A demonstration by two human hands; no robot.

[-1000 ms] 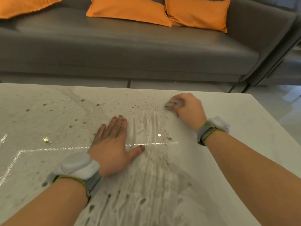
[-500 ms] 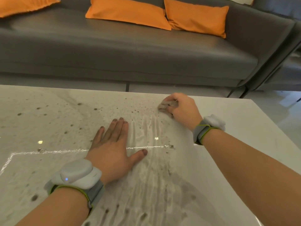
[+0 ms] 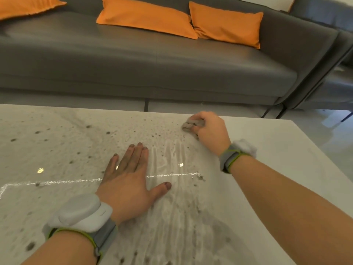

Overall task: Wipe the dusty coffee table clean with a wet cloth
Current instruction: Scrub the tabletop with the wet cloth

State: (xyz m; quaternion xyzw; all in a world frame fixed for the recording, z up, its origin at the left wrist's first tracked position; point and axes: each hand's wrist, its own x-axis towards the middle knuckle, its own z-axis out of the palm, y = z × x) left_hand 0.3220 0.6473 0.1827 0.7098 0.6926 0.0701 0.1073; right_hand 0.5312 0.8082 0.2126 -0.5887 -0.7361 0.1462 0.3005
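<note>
On the coffee table (image 3: 277, 150), left hand (image 3: 128, 180) lies spread flat; right hand (image 3: 208, 129) clenches the cloth (image 3: 191, 124).

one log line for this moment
right hand: wiping, cloth bunched in fingers | left hand: flat on coffee table | dust specks left

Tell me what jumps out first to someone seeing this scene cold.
The orange cushions glow against the grey sofa at the back. In front, the pale coffee table is speckled with dark spots and wet streaks; the left hand lies flat mid-table while the right hand clutches a grey cloth near the far edge.
</note>
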